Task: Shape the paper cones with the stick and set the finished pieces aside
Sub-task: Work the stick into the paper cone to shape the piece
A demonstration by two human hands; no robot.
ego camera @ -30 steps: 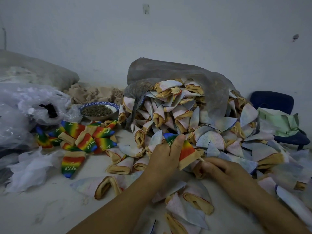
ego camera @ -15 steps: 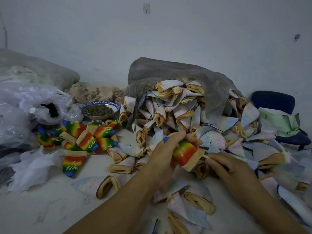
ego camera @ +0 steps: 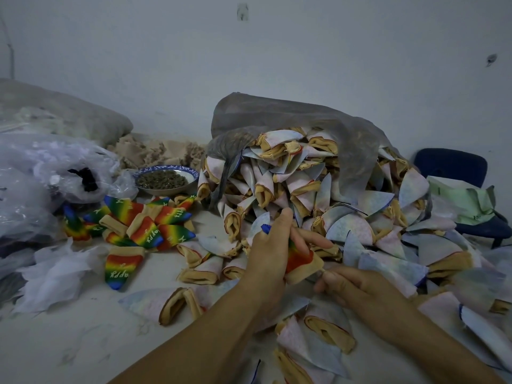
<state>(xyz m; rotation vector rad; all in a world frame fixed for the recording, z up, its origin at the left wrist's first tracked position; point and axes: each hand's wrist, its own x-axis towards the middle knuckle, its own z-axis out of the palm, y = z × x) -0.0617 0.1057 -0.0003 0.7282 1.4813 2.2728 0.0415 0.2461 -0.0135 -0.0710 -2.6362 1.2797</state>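
My left hand (ego camera: 270, 253) is wrapped around a rainbow-striped cone (ego camera: 300, 263), whose blue tip pokes out above my fingers and whose tan open end faces right. My right hand (ego camera: 349, 285) pinches a thin stick (ego camera: 322, 271) that enters the cone's open end; most of the stick is hidden. A group of rainbow cones (ego camera: 144, 225) lies on the table to the left. A big heap of pale inside-out cones (ego camera: 318, 195) spills from a grey bag (ego camera: 291, 117) just behind my hands.
A blue-rimmed bowl of dark seeds (ego camera: 164, 180) stands left of the heap. Clear plastic bags (ego camera: 41, 176) and white tissue (ego camera: 55, 273) crowd the left. A dark blue chair (ego camera: 454, 167) with a green cloth is at the right. Loose pale cones (ego camera: 177, 303) lie near my arms.
My left hand has closed further over the rainbow cone and tilted it, so less of it shows. Both hands have shifted slightly lower and nearer to me.
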